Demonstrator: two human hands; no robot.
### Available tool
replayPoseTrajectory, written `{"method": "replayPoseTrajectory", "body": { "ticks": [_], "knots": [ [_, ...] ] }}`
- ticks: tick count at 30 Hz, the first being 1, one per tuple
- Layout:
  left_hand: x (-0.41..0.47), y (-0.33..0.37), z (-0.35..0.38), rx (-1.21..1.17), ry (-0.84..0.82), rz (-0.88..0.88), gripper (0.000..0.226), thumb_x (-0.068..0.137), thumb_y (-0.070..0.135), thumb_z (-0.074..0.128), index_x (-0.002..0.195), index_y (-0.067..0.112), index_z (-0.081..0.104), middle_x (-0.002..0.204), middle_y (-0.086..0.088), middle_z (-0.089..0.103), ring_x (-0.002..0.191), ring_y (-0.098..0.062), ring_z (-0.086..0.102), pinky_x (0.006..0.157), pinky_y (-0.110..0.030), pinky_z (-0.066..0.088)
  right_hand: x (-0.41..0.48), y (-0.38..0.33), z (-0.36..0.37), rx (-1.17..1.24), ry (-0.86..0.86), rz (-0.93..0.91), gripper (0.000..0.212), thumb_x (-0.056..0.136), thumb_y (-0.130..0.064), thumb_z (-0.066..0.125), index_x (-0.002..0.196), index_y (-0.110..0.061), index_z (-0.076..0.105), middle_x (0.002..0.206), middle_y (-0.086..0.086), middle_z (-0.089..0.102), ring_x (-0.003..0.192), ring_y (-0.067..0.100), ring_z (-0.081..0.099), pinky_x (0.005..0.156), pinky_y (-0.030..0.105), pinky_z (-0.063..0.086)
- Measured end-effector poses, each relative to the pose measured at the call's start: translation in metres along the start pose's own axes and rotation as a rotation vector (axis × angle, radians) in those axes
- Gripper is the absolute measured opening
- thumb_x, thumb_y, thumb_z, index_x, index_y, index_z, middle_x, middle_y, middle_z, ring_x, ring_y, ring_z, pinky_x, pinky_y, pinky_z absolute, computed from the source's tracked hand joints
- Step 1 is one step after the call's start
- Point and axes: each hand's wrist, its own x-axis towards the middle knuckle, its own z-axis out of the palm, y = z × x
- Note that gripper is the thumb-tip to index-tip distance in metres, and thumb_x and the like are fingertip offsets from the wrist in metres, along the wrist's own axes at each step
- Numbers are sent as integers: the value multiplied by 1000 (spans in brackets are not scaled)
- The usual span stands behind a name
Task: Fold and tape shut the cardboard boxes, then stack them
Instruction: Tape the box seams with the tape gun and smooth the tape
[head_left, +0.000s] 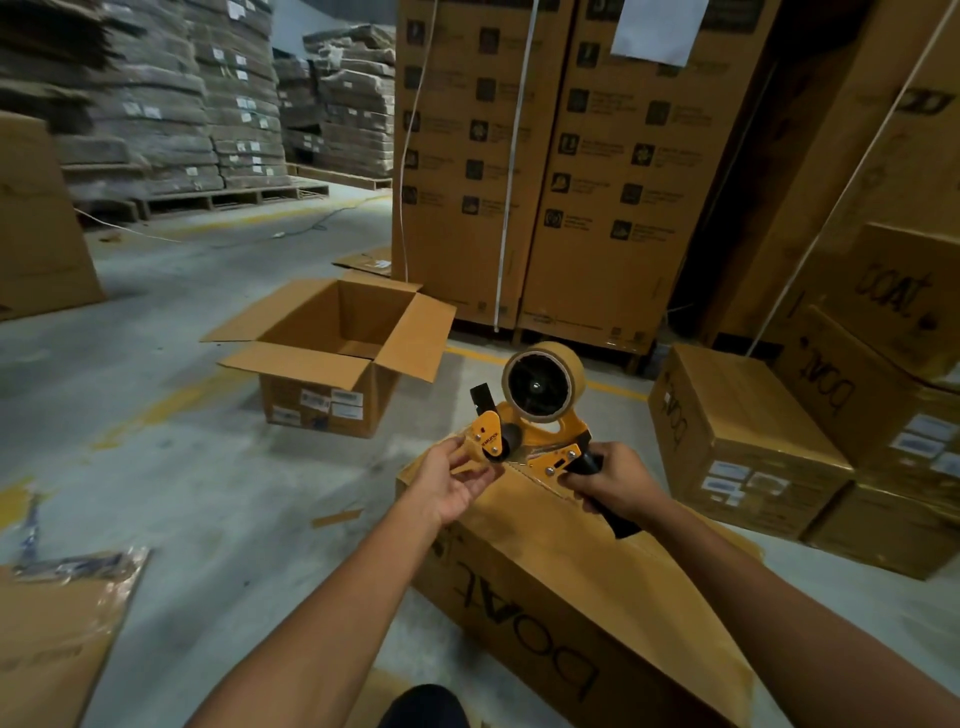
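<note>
flattened cardboard (52, 639) lower left of left hand (457, 480) | open box (332, 358) beyond it | left hand half-curled at tape dispenser (535, 415) nose, hold unclear | right hand (613, 480) wrapped round its handle | closed box (571, 587) under both hands | sealed boxes (737, 441) right of right hand

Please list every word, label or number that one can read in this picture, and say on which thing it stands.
"DOAT": handwritten on the side of the near box, upside down to the camera.
"DOAT": handwritten on the stacked boxes at right.
Badge on the tape dispenser: too small to read.
White labels on the open box: blurred.
Print on the tall cartons: blurred.
</note>
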Motion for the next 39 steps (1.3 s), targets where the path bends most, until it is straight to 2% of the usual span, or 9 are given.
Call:
{"method": "replayPoseTrajectory", "body": {
  "ticks": [5, 10, 13, 16, 21, 25, 29, 36, 39],
  "knots": [
    [4, 5, -6, 139, -21, -79, 35, 96, 13, 59, 127, 2, 47, 128, -33, 52, 95, -45, 69, 57, -38, 61, 9, 4, 4, -64, -13, 22, 16, 85, -7, 72, 95, 0, 63, 75, 14, 68, 55, 15, 66, 54, 28, 56],
    [13, 14, -18, 286, -66, -211, 26, 96, 6, 58, 121, 0, 52, 116, -33, 58, 78, -37, 73, 57, -31, 62, 20, 11, 5, -53, -24, 33, 16, 85, -3, 69, 97, 4, 61, 76, 16, 69, 55, 16, 68, 54, 26, 53],
    [21, 17, -23, 376, -78, -254, 26, 93, 3, 61, 119, -2, 56, 108, -28, 61, 67, -26, 71, 54, -25, 60, 29, 17, 6, -80, -37, 8, 15, 85, -2, 69, 96, 4, 61, 74, 16, 72, 60, 19, 72, 61, 36, 60],
    [38, 20, -24, 485, 0, -210, 16, 93, -3, 59, 109, -5, 61, 96, -21, 65, 60, -18, 67, 50, -20, 56, 40, 20, 10, -110, -49, -17, 12, 85, -3, 70, 95, -2, 62, 73, 9, 74, 67, 19, 73, 72, 45, 62],
    [75, 54, -11, 706, 40, -33, 14, 100, -1, 50, 89, -2, 59, 68, -17, 64, 55, -18, 61, 50, -21, 52, 63, 26, 23, -174, 2, -68, 17, 84, -11, 76, 96, -15, 65, 76, 0, 72, 70, 14, 70, 69, 39, 60],
    [104, 86, -1, 865, 75, 77, 19, 102, -2, 44, 85, 2, 53, 83, -22, 60, 56, -25, 66, 46, -27, 56, 94, 34, 41, -128, 35, -28, 14, 87, -11, 73, 95, -17, 63, 76, 1, 70, 65, 13, 69, 61, 32, 58],
    [148, 103, 0, 1010, 161, 138, 21, 99, -8, 45, 83, 3, 54, 86, -21, 60, 64, -30, 63, 50, -34, 58, 130, 46, 65, -83, 49, 6, 10, 86, -11, 70, 90, -14, 62, 76, 9, 68, 65, 23, 67, 64, 43, 58],
    [209, 117, -16, 1069, 250, 94, 25, 97, -7, 52, 74, -3, 58, 70, -17, 59, 51, -20, 59, 47, -25, 57, 178, 62, 94, -57, 32, 23, 13, 83, -19, 74, 93, -22, 67, 76, -2, 70, 68, 15, 66, 62, 33, 55],
    [224, 116, -23, 1075, 248, 59, 23, 94, -8, 57, 73, -3, 61, 66, -15, 60, 47, -15, 57, 49, -23, 57, 187, 67, 97, -48, 40, 25, 15, 85, -14, 73, 84, -24, 62, 69, -5, 68, 55, 6, 64, 52, 17, 46]
  ]
}}
